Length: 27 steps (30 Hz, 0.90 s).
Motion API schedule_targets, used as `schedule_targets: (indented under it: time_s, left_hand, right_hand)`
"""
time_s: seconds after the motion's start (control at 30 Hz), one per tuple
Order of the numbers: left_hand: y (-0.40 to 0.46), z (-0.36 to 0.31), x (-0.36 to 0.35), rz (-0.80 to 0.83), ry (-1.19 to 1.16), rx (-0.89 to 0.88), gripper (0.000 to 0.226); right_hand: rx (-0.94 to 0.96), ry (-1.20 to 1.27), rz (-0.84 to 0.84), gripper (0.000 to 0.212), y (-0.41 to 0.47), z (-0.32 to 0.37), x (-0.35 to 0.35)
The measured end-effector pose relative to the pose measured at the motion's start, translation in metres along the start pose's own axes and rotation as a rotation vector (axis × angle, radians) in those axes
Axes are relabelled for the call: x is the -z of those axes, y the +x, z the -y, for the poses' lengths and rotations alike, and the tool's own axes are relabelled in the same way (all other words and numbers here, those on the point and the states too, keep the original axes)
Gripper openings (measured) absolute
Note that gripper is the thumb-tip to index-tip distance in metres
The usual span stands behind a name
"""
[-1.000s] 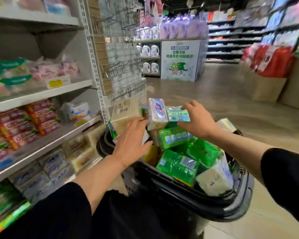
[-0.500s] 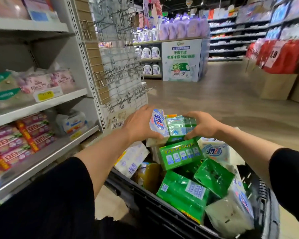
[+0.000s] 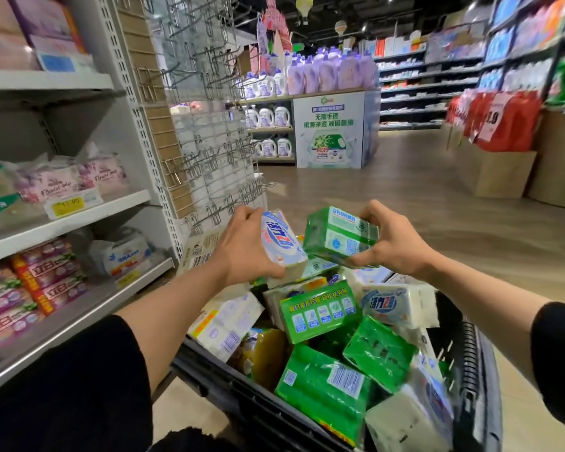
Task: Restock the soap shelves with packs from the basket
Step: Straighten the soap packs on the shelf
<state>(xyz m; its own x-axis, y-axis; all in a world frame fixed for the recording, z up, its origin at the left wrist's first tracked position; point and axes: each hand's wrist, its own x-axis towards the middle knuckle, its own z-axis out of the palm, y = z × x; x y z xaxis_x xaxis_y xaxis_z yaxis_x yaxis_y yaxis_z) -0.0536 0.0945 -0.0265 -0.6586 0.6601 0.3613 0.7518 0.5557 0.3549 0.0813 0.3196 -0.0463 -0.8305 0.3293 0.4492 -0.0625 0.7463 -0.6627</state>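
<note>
Lifted above the basket [image 3: 470, 370]: left hand [image 3: 242, 252] grips white pack [image 3: 282, 244], right hand [image 3: 395, 243] green pack [image 3: 340, 236].

My black sleeves [image 3: 79, 370] are pushed up at both elbows, forearms bare; left hand [image 3: 242, 246] and right hand [image 3: 395, 243] wear nothing.

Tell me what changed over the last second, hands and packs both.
Both hands rose from the heap in the black plastic basket. The left hand, which lay on a pale pack, now grips a white soap pack with blue lettering. The right hand kept its hold on the green wrapped soap pack and lifted it clear. The other packs in the basket and the shelf stock look unchanged.
</note>
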Motion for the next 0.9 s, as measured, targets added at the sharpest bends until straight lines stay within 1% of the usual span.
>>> schedule_targets:
  time_s: [0.07,0.13,0.17,0.27,0.37,0.43,0.5,0.53,0.63,0.77,0.8,0.87,0.9]
  left_hand:
    - [-0.004,-0.008,0.008,-0.121,-0.113,-0.008,0.127]
    - [-0.009,-0.015,0.018,-0.217,-0.166,-0.039,0.129]
    - [-0.012,-0.018,0.023,-0.26,-0.183,-0.044,0.131]
    - [-0.025,-0.018,0.04,-0.396,-0.193,-0.046,0.128]
    - [-0.049,-0.007,0.06,-0.468,-0.166,-0.025,0.122]
    - [-0.072,0.002,0.073,-0.517,-0.17,-0.024,0.109]
    - [-0.098,0.012,0.085,-0.573,-0.142,-0.027,0.092]
    - [-0.111,0.017,0.091,-0.594,-0.115,-0.025,0.088]
    - [-0.153,0.039,0.113,-0.638,-0.028,-0.002,0.086]
    - [-0.21,0.074,0.135,-0.686,0.127,0.063,0.095]
    - [-0.224,0.082,0.138,-0.691,0.159,0.101,0.101]
    - [-0.253,0.099,0.142,-0.683,0.182,0.191,0.111]
    - [-0.268,0.108,0.142,-0.677,0.187,0.233,0.113]
  right_hand:
    - [-0.026,0.059,-0.039,0.056,0.0,0.005,0.006]
    - [-0.059,0.173,-0.072,0.054,0.001,0.017,0.012]
    - [-0.077,0.265,-0.058,0.054,-0.001,0.026,0.015]
    - [-0.114,0.52,0.071,0.038,-0.006,0.055,0.015]
    - [-0.139,0.618,0.133,0.029,-0.009,0.083,0.0]
    - [-0.148,0.676,0.177,0.025,-0.008,0.104,-0.015]
    - [-0.158,0.761,0.243,0.025,-0.009,0.13,-0.037]
    - [-0.169,0.815,0.28,0.026,-0.01,0.144,-0.049]
    - [-0.202,0.89,0.375,0.025,-0.014,0.182,-0.088]
    - [-0.146,0.843,0.548,0.021,-0.025,0.224,-0.146]
    - [-0.11,0.794,0.593,0.025,-0.03,0.234,-0.162]
    - [-0.056,0.693,0.645,0.053,-0.042,0.252,-0.195]
    - [-0.06,0.676,0.651,0.062,-0.048,0.259,-0.211]
